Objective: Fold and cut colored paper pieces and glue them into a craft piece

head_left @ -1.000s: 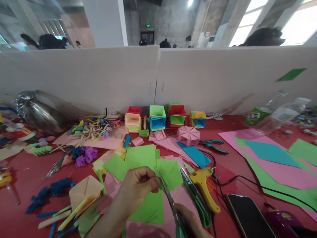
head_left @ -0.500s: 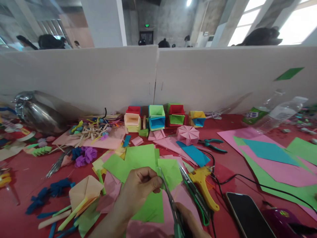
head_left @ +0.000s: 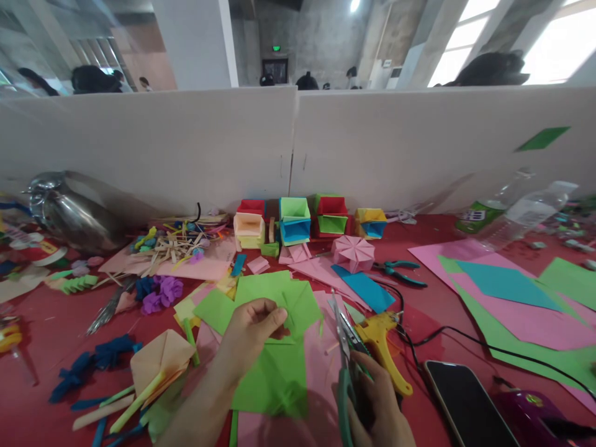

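My left hand (head_left: 254,329) is closed, thumb against forefinger, on the edge of a creased light green paper sheet (head_left: 303,304). More green paper (head_left: 267,379) lies beneath it on pink sheets. My right hand (head_left: 379,397) is wrapped round the green handles of a pair of scissors (head_left: 344,372). Their blades point away from me, to the right of the green sheet and apart from it. Right beside the scissors lie a utility knife (head_left: 354,332), partly hidden, and a yellow glue gun (head_left: 385,357).
Folded paper boxes (head_left: 295,231) stand along the white partition (head_left: 186,149). Pliers (head_left: 403,271), a phone (head_left: 468,403) and a black cable (head_left: 465,332) lie to the right. Rolled paper strips (head_left: 137,403) and purple paper flowers (head_left: 162,293) are on the left, with a metal jug (head_left: 77,211) behind.
The scissors have moved right, away from the green sheet. My left hand has shifted left with the sheet, and a thin green strip now lies at the lower left of the paper.
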A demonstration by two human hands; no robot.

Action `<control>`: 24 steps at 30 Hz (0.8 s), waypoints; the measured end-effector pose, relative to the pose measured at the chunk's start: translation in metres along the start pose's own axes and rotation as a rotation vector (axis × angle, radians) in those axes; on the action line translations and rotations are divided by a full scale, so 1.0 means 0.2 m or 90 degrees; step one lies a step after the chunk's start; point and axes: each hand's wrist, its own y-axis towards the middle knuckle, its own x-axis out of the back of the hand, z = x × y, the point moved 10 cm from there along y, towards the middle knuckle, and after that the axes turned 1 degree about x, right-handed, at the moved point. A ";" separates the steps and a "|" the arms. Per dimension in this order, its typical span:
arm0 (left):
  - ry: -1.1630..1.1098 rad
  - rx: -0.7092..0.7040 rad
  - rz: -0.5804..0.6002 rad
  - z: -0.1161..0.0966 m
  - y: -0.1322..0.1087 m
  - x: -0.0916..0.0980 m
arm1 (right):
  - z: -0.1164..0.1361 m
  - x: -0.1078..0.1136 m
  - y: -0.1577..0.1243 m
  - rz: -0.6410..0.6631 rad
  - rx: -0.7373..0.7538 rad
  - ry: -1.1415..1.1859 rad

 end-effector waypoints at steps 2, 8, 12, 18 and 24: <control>0.023 0.022 0.018 0.02 0.00 -0.01 | 0.01 -0.01 0.03 0.019 0.017 -0.129; 0.081 -0.019 0.057 0.03 0.00 -0.03 | 0.08 -0.16 0.03 0.117 0.173 -0.436; 0.222 -0.114 0.023 -0.03 -0.02 -0.03 | 0.15 -0.11 0.06 0.127 0.214 -0.462; 0.560 -0.240 0.141 -0.11 -0.16 -0.22 | 0.45 0.12 0.18 0.064 0.313 -0.125; 0.616 -0.296 0.190 -0.15 -0.24 -0.30 | 0.50 -0.01 0.24 0.200 0.222 0.102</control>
